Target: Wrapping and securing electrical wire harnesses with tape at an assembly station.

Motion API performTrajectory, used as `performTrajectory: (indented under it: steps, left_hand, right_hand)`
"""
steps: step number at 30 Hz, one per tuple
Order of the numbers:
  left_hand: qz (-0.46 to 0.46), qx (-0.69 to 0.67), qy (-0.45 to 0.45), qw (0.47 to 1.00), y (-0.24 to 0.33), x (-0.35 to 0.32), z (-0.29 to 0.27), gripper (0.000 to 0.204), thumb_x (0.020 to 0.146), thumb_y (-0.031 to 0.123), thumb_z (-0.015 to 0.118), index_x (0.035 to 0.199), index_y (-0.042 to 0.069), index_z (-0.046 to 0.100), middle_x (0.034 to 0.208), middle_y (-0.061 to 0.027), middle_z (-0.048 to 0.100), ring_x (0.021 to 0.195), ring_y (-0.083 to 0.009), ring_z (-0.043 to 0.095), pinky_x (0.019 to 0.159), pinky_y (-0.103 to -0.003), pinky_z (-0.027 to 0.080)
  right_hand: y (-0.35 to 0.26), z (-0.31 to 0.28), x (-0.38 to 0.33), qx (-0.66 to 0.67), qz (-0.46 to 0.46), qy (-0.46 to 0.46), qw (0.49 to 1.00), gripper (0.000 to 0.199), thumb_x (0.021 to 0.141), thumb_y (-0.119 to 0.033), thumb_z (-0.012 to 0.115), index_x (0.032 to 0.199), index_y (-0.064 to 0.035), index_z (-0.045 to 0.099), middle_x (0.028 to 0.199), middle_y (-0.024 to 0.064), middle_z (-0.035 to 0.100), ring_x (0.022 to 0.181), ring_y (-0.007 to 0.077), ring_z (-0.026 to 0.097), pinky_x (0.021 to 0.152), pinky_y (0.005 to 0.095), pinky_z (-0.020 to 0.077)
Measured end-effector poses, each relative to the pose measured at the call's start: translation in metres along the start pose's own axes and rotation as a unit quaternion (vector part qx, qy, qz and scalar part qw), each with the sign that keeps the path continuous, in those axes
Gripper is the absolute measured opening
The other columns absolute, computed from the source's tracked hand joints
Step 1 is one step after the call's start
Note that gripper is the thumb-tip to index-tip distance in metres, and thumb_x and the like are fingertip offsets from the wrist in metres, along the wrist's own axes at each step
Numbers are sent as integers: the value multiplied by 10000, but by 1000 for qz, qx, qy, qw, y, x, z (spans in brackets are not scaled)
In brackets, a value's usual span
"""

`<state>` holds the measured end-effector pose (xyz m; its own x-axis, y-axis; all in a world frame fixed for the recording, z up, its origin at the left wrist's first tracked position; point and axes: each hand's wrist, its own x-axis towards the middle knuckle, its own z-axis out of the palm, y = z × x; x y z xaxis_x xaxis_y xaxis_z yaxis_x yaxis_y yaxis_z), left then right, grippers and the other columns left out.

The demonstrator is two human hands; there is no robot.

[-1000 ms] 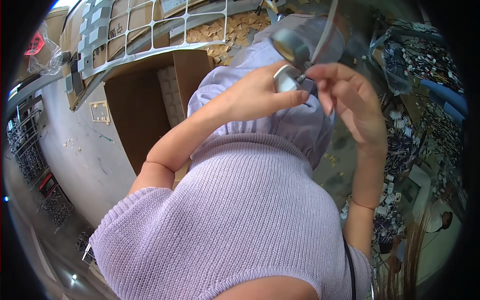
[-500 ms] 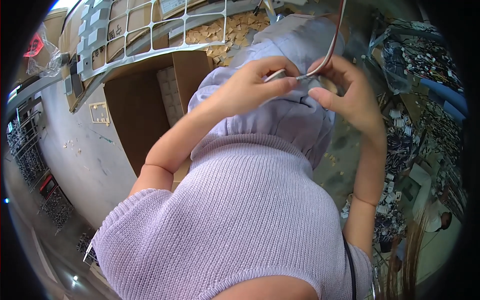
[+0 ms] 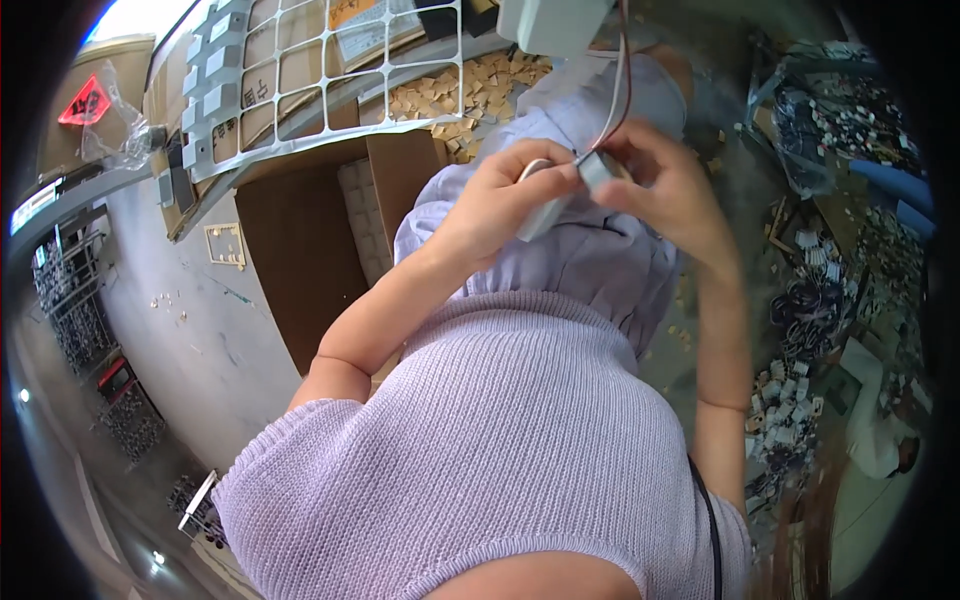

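Smooth glossy metal part (image 3: 600, 170), matt ribbed knit sweater (image 3: 500, 450), brown cardboard box (image 3: 300, 250).

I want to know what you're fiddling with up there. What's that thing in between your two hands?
In the head view, a small silvery metal part sits between the left hand and right hand, pinched by fingertips of both. Thin wires rise from it.
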<state>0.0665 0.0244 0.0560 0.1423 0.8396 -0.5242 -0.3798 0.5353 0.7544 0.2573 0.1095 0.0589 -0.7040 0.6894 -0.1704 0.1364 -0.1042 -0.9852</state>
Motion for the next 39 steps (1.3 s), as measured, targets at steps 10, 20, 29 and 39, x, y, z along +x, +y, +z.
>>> performTrajectory:
  steps: [10,20,29,39]
  left_hand:
    - [-141,-193,-82,968,-1,-14,3,213,878,205,598,998,31,619,925,-76,657,833,-156,641,729,-275,521]
    - [-179,-24,-60,982,7,-50,-8,157,912,184,538,992,71,613,1005,-19,601,916,-119,558,840,-268,437]
    - [25,213,-443,871,62,-54,-29,130,893,129,595,934,29,666,1114,-93,514,1077,-217,456,939,-337,363]
    - [329,509,285,743,64,-41,-109,568,914,158,565,1396,-14,322,1366,-160,425,1265,-288,408,1063,-382,297]
  right_hand:
    - [30,44,25,10,-72,139,988,291,751,-83,731,983,-50,558,927,30,581,871,95,551,776,261,447]
    - [-19,37,-26,-276,-218,5,936,217,739,-185,731,839,-64,581,847,57,562,833,239,555,754,356,409]
    - [-57,34,-27,47,-127,-257,957,175,792,-175,716,749,-52,600,750,59,605,753,226,599,707,339,451]
    - [-21,-113,111,-159,-229,232,932,150,825,-54,647,950,29,663,1241,94,530,806,121,612,705,258,491]
